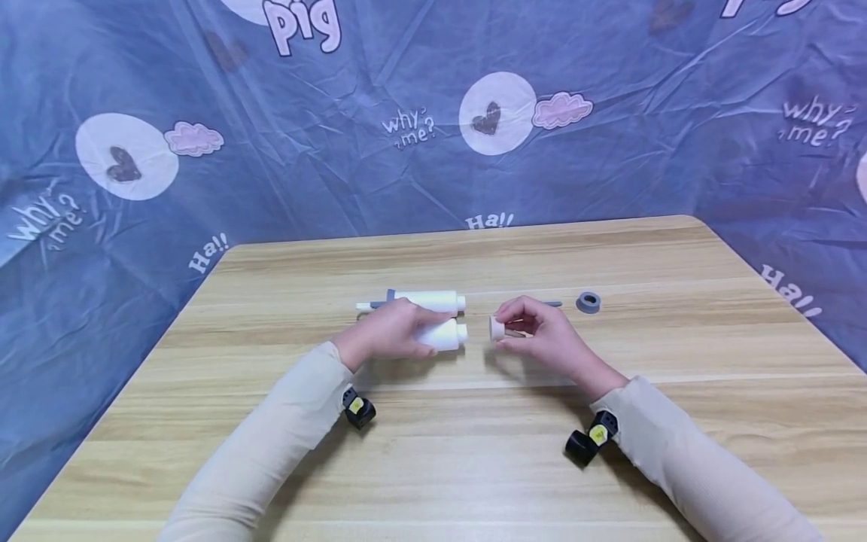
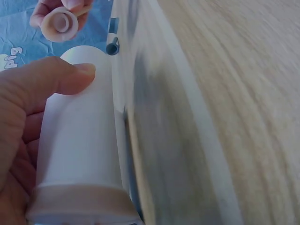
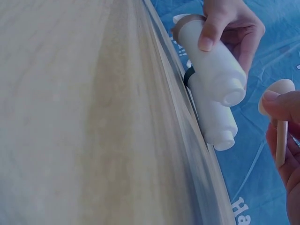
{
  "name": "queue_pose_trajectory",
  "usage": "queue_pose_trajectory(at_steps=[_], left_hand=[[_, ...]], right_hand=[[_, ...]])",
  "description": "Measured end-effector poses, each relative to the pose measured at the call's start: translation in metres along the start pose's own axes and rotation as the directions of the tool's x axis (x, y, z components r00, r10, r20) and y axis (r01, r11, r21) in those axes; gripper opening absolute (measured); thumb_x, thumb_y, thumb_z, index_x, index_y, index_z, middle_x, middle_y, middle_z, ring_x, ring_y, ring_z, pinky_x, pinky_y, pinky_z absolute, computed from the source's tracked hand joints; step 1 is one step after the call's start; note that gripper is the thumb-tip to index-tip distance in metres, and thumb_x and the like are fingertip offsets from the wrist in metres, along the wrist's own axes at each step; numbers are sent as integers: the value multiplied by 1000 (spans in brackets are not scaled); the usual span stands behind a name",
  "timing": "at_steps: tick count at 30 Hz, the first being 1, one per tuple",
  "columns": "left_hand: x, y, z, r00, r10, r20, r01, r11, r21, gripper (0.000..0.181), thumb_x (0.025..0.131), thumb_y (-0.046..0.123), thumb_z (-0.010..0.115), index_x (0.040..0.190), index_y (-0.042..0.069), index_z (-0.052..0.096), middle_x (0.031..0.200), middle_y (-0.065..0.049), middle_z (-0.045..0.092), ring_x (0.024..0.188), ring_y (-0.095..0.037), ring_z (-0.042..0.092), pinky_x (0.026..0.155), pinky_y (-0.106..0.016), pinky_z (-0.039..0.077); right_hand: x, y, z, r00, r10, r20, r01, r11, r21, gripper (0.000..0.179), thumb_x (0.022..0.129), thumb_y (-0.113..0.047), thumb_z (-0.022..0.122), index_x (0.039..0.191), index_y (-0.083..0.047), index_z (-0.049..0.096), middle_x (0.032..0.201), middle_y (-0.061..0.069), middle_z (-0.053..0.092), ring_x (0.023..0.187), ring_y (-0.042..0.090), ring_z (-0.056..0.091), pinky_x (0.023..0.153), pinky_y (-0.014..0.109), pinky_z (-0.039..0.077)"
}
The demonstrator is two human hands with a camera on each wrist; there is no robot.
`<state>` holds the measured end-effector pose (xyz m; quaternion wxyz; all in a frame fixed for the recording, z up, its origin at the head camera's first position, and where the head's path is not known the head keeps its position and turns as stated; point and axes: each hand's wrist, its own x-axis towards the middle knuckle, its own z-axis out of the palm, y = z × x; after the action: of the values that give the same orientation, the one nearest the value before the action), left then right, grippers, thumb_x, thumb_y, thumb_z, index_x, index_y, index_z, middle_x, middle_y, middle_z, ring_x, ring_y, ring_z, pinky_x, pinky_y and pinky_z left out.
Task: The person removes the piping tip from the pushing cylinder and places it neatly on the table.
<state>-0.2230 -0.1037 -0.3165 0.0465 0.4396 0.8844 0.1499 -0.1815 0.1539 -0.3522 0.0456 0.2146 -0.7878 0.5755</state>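
Note:
My left hand [image 1: 396, 331] grips a white bottle-like cylinder [image 1: 442, 336] lying sideways, its narrow neck toward the right. Its thumb lies along the cylinder in the left wrist view, and a beige band [image 2: 84, 201] rings the wide end. Across a small gap from the neck, my right hand [image 1: 545, 335] pinches a beige round cap [image 1: 497, 329] with a thin stem [image 3: 281, 140]. The cap's round, ringed face [image 2: 61, 23] shows in the left wrist view. Just behind the gripped cylinder lies a second white cylinder [image 1: 427, 299] with a grey collar [image 1: 390, 294].
On the wooden table [image 1: 460, 452], a grey ring [image 1: 588, 302] lies beyond my right hand, with a thin grey rod [image 1: 552, 303] beside it. A white-tipped piece [image 1: 366, 306] sticks out left of the second cylinder. Blue printed cloth [image 1: 379, 181] hangs behind the table.

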Motion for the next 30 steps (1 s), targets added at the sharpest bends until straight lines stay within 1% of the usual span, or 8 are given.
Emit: queue_pose_trajectory(at_steps=[8,14,19,25,30], left_hand=[[1,-3,4,1000,-6,-7,6,1000,-9,55,74,19,75,125,8,58,110,-10,68,82,-15,63,72,-22,51],[2,-4,7,1000,-23,4,23,1000,-8,56,74,19,76,126,8,57,114,-10,66,88,-19,65,77,-25,53],[3,-5,9,1000,-11,11,11,1000,15,57,74,19,76,126,7,56,117,-10,64,93,-21,65,82,-28,52],[4,-4,11,1000,11,26,-12,999,31,59,73,19,76,128,8,55,117,-10,64,87,-20,65,78,-28,53],[4,-4,12,999,-15,32,14,999,32,59,73,19,76,127,9,56,113,-11,66,86,-20,65,77,-27,53]], right_hand=[[1,0,-1,1000,-19,5,19,1000,24,31,66,14,73,93,9,58,103,22,59,90,2,59,84,20,52],[2,0,-2,1000,8,4,-8,1000,17,31,67,11,74,94,7,59,104,21,59,90,3,60,85,20,51],[2,1,-3,999,33,5,-33,999,10,31,68,9,75,94,7,59,104,20,60,89,3,60,85,20,51],[3,2,-3,999,43,3,-43,999,12,30,68,9,75,94,7,59,104,20,60,89,4,60,85,20,51],[2,2,-3,999,53,-1,-53,998,18,30,68,9,74,94,7,58,105,20,60,89,4,60,85,19,51]])
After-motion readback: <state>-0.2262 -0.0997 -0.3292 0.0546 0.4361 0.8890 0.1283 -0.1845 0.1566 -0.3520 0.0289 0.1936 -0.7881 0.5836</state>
